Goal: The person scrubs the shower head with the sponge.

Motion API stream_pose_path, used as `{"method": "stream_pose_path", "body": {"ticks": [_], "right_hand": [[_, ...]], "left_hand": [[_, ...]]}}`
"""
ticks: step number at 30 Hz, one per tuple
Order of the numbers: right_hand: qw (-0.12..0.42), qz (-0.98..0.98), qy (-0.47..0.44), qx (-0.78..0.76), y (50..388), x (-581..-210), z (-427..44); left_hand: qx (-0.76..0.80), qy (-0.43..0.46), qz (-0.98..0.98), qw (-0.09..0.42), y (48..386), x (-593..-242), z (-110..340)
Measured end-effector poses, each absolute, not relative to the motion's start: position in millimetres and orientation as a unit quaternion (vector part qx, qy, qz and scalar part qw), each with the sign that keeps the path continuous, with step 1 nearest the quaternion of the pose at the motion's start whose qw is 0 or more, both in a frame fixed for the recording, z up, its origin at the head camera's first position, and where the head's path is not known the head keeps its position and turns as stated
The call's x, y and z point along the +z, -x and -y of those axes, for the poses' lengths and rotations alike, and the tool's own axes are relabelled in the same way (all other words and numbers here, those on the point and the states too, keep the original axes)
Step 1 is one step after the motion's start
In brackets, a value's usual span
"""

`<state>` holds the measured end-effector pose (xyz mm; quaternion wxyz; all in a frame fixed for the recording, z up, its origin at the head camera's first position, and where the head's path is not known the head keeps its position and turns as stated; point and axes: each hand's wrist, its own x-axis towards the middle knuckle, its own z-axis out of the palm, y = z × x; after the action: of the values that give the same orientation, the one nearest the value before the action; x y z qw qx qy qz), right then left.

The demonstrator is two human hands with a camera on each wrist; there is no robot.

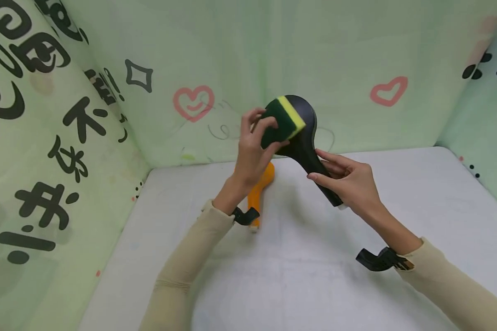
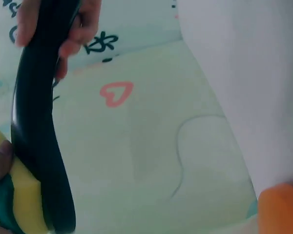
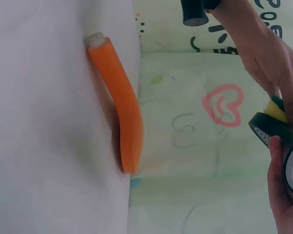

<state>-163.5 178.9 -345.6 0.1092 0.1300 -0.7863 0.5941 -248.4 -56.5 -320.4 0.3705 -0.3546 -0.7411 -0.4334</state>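
Raised above the table, a black shower-head-shaped object (image 1: 308, 149) is gripped by its handle in my right hand (image 1: 352, 181). My left hand (image 1: 254, 147) pinches a green and yellow sponge (image 1: 281, 120) against the broad end of the black object. In the left wrist view the yellow layer of the sponge (image 2: 27, 200) touches the black object (image 2: 34, 107). The right wrist view shows the left hand (image 3: 268, 53) at the sponge (image 3: 273, 124). An orange object of similar shape (image 1: 257, 195) lies on the table behind my left wrist, partly hidden.
The white table (image 1: 314, 276) meets a pale green curtain (image 1: 335, 55) with hearts and black writing at the back and sides. In the right wrist view the orange object (image 3: 124, 112) lies near the table's edge.
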Motion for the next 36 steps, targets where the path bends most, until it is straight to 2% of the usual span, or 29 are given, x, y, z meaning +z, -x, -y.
{"method": "stream_pose_path", "body": {"ticks": [3,5,10,14,18,21,25,27,32,36], "right_hand": [[0.149,0.803,-0.167,0.552,160,-350,-186],[0.181,0.805,-0.205,0.527,159,-352,-192],[0.218,0.794,-0.261,0.503,163,-353,-197],[0.223,0.8,-0.259,0.494,168,-351,-196],[0.239,0.792,-0.279,0.488,169,-349,-200],[0.247,0.78,-0.313,0.481,170,-350,-205],[0.247,0.771,-0.351,0.47,172,-351,-209],[0.244,0.773,-0.359,0.463,172,-349,-210],[0.224,0.797,-0.353,0.436,171,-346,-212],[0.205,0.847,-0.321,0.371,169,-347,-211]], "left_hand": [[-0.471,0.297,0.749,0.359,262,-310,70],[-0.508,0.284,0.742,0.333,268,-304,81],[-0.492,0.367,0.741,0.273,263,-299,90],[-0.396,0.43,0.762,0.279,253,-295,83],[-0.418,0.376,0.772,0.296,259,-287,88],[-0.5,0.323,0.764,0.25,266,-282,101],[-0.603,0.288,0.732,0.133,270,-280,116],[-0.632,0.282,0.716,0.091,269,-281,121],[-0.681,0.276,0.677,0.04,268,-286,126],[-0.716,0.279,0.64,0.029,264,-289,121]]}}
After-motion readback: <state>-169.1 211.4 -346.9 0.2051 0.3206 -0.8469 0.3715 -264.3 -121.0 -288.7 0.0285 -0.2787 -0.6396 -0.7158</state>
